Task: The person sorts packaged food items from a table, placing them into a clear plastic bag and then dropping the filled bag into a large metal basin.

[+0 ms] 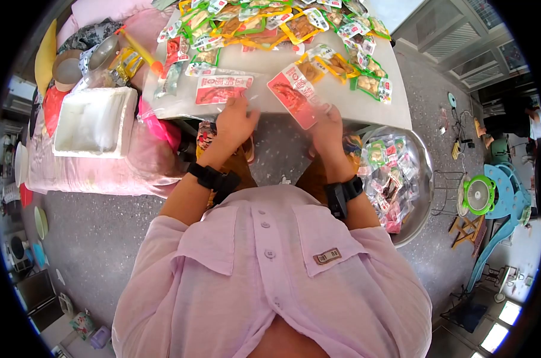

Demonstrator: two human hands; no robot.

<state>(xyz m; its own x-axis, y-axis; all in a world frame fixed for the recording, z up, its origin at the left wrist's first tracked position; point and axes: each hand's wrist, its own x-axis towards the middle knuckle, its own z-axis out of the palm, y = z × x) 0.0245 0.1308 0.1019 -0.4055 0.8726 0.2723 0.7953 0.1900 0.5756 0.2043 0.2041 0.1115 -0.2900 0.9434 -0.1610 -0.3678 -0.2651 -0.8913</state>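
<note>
My left hand [234, 122] rests at the near edge of a white table [371, 104], its fingers on the lower edge of a red and clear snack packet [222, 88] lying flat. My right hand [327, 128] grips the lower end of a second red packet [294, 92], which is tilted across the table edge. Both wrists wear black bands. Several green, yellow and orange snack packets [282, 27] are spread over the far half of the table.
A metal basin [422, 179] full of small packets stands on the floor to my right. A white foam box [94, 122] sits on a pink-covered surface to my left, with jars and bowls behind it. A green fan [479, 195] and blue frame stand far right.
</note>
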